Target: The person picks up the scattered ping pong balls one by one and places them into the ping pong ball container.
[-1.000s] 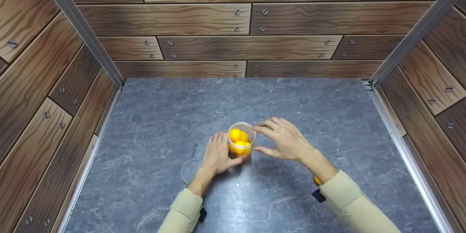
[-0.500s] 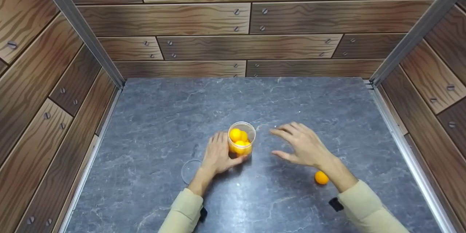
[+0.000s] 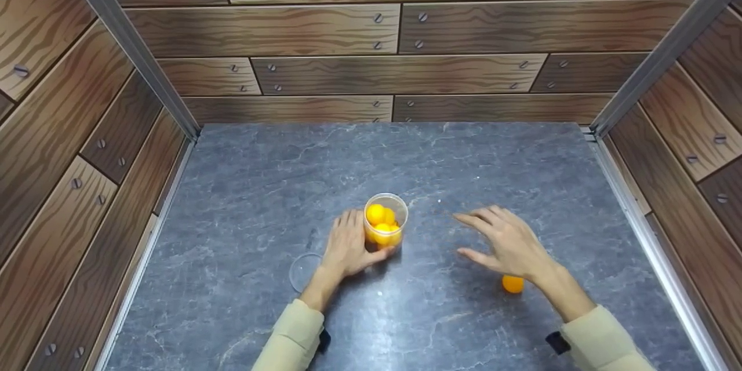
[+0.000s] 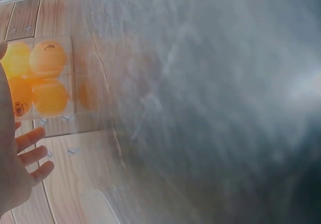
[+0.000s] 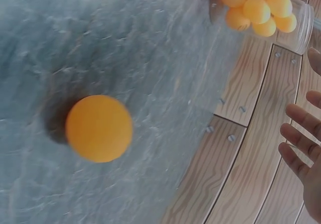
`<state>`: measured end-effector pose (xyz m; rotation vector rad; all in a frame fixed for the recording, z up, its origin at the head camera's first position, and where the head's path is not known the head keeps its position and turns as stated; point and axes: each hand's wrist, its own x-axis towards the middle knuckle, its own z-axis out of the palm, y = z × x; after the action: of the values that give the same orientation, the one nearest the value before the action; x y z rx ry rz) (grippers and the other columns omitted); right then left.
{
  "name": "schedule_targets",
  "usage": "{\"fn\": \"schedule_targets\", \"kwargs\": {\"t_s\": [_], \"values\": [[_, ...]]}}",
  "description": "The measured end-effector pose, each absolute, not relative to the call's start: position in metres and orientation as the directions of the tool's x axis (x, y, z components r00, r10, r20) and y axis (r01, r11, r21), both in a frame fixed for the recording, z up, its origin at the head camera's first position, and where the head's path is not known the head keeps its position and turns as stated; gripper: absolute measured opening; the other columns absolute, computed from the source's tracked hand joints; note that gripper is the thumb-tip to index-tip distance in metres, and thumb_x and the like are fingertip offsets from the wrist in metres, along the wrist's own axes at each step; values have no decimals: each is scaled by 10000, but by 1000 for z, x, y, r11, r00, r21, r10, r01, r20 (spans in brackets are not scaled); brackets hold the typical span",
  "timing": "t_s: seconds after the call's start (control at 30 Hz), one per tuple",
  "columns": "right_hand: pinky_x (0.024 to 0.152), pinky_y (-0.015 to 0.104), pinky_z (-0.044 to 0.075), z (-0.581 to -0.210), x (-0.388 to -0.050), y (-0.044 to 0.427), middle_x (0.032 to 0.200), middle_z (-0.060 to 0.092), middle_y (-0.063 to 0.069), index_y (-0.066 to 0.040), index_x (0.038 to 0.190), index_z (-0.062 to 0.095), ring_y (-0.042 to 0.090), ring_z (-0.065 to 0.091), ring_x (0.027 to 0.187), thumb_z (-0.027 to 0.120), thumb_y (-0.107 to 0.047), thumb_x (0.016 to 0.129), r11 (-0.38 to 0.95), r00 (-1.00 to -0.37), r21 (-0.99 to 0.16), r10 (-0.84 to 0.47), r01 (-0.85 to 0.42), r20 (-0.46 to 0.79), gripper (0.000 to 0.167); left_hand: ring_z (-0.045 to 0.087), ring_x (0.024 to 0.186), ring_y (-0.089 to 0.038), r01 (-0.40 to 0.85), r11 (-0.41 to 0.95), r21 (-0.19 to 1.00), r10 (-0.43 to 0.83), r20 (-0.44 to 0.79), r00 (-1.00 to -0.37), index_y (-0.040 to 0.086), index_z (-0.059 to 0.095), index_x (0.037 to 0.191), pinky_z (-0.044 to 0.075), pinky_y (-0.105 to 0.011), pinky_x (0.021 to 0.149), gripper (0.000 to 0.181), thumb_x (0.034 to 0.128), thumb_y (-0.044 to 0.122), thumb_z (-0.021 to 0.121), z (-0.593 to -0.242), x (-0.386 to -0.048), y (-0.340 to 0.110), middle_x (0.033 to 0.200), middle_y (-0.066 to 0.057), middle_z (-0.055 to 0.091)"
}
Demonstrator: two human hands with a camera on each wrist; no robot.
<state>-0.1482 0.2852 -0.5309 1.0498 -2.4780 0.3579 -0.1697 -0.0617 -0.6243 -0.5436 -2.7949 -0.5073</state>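
A clear plastic jar [image 3: 400, 211] stands upright, uncovered, in the middle of the table, with several orange ping-pong balls [image 3: 377, 214] inside. My left hand [image 3: 345, 246] holds it from the left, fingers along its side and thumb around the front. In the left wrist view the balls [image 4: 50, 97] show through the jar wall. To the right, my right hand [image 3: 513, 243] hovers apart from the jar, its fingers spread and holding nothing. Partly under that hand in the head view, a single ping-pong ball [image 3: 513, 284] lies on the table; the right wrist view shows this loose ball [image 5: 99, 128] whole.
A clear round lid [image 3: 300, 272] lies flat on the table [image 3: 261, 185], partly hidden by the left wrist. Wood-patterned walls [image 3: 324, 75] close off the back and both sides, with metal rails [image 3: 649, 266] along the side edges.
My right hand has drawn back from the jar's rim toward the right and nearer to me. The loose ball, mostly covered by the right arm before, now shows. The left hand and jar stay put.
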Motion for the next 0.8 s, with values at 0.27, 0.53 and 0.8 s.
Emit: {"fn": "schedule_targets", "kwargs": {"t_s": [0.27, 0.53, 0.8], "values": [[862, 442, 588, -542, -140, 307, 1182, 741, 39, -163, 1347, 705, 234, 685, 1030, 928, -389, 750, 721, -670, -116, -556, -683, 492, 676, 571, 1120, -285, 406, 863, 301, 315, 309, -898, 47, 532, 1319, 491, -439, 979, 892, 815, 773, 653, -625, -170, -62, 1169, -102, 624], [831, 469, 597, -553, -132, 325, 1134, 744, 43, -170, 1344, 710, 258, 696, 1016, 937, -378, 735, 769, -731, -165, -484, -618, 481, 682, 576, 1126, -282, 402, 872, 279, 315, 310, -897, 39, 531, 1321, 487, -429, 979, 912, 810, 786, 644, -625, -170, -61, 1176, -101, 631], [844, 502, 591, -558, -127, 336, 1160, 749, 94, -148, 1327, 716, 309, 700, 1049, 941, -345, 719, 803, -776, -208, -417, -558, 474, 678, 579, 1133, -288, 399, 872, 283, 314, 301, -900, 34, 531, 1338, 487, -432, 981, 918, 817, 781, 643, -623, -169, -61, 1185, -107, 633]]}}
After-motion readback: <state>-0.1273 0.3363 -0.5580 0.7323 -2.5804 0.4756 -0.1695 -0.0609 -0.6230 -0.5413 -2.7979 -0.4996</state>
